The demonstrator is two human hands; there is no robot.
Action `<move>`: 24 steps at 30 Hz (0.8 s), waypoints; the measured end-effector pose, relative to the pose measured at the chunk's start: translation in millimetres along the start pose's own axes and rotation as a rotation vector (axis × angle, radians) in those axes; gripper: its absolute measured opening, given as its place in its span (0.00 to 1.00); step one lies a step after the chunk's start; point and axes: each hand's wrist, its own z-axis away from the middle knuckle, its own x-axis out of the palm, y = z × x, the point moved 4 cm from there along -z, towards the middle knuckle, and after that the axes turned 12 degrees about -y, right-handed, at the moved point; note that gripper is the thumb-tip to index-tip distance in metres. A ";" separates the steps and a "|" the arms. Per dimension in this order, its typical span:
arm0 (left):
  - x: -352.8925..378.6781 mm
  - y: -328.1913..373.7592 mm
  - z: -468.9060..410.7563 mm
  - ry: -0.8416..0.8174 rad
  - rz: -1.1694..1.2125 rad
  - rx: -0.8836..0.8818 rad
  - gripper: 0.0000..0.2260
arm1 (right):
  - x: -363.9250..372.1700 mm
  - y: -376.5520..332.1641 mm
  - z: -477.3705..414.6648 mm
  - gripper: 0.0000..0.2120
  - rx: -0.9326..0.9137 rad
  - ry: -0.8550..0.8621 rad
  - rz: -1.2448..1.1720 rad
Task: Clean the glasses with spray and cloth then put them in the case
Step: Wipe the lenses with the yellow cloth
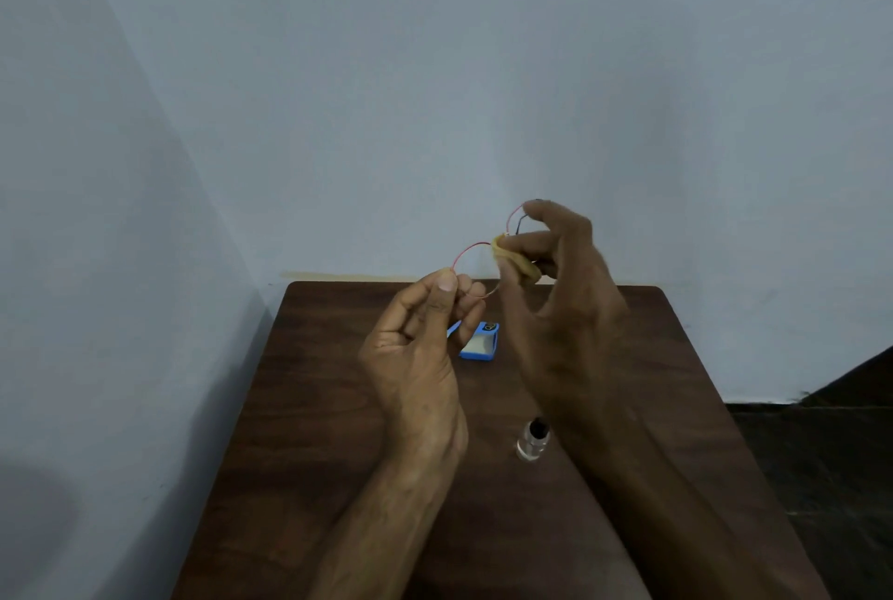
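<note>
The glasses [476, 268] are held above the table [338, 406], long axis rising left to right between the 2 hands. The left hand [420, 333] pinches 1 lens rim; the right hand [560, 290] pinches a yellow cloth [514, 261] on the frame near the bridge. The open blue case [478, 343] lies below, nearer the left hand. Its dark mark is unreadable; the spray [531, 442] shows no label.
</note>
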 end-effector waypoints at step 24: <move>-14.3 12.7 -5.1 -0.012 -0.122 0.121 0.05 | 6.5 -20.6 -1.1 0.28 0.034 -0.058 0.002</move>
